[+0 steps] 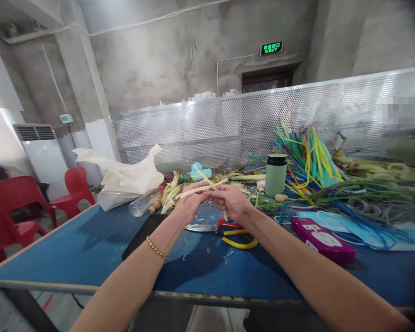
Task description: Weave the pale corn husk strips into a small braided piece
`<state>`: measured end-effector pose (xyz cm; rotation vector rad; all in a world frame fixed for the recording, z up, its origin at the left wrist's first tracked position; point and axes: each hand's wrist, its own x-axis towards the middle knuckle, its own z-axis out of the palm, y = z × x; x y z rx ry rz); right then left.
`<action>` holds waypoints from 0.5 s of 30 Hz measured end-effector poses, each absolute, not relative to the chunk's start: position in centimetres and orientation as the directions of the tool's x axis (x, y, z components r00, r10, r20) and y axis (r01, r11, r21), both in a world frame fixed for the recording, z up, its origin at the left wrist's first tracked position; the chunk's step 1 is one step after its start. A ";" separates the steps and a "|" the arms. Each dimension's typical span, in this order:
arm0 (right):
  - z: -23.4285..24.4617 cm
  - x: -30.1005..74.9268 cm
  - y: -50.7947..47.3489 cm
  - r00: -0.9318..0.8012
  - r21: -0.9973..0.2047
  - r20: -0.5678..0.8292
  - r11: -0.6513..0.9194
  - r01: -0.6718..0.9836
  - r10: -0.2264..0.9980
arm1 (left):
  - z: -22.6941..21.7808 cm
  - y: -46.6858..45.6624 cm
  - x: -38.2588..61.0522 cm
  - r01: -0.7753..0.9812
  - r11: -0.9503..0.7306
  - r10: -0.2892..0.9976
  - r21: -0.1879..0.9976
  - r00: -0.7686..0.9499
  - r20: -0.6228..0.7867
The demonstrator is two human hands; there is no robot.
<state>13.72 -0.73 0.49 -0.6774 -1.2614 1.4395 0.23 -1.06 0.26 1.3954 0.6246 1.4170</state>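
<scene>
Pale flat strips, like dried husk (203, 174), cross each other between my two hands above the table. My left hand (192, 199) is closed, pinching the strips from the left. Close against it, my right hand (232, 199) pinches them from the right, its fingers curled. One strip end sticks up and away; another hangs down below my right hand. Under the hands lies a pair of scissors (242, 240) with red and yellow handles, its blades pointing left. The fingertips partly hide where the strips cross.
A green jar (275, 177) stands behind my right hand. Beyond it are colourful strips (311, 157) and green cords (352, 196). A purple box (321, 240) lies at right, a black tablet (143, 235) at left. A plastic bag (127, 177) and clear bottle (143, 203) sit back left.
</scene>
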 end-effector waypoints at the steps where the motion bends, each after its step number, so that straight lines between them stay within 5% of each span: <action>1: 0.5 13.7 -0.7 -0.278 -0.932 0.223 0.121 -0.341 0.934 | 0.3 -1.1 0.3 -0.294 -0.356 0.893 0.887 0.173 0.415; 15: 0.8 14.1 -0.6 -0.282 -0.934 0.239 0.141 -0.327 0.929 | 0.0 -0.9 0.2 -0.219 -0.434 0.854 0.874 0.208 0.476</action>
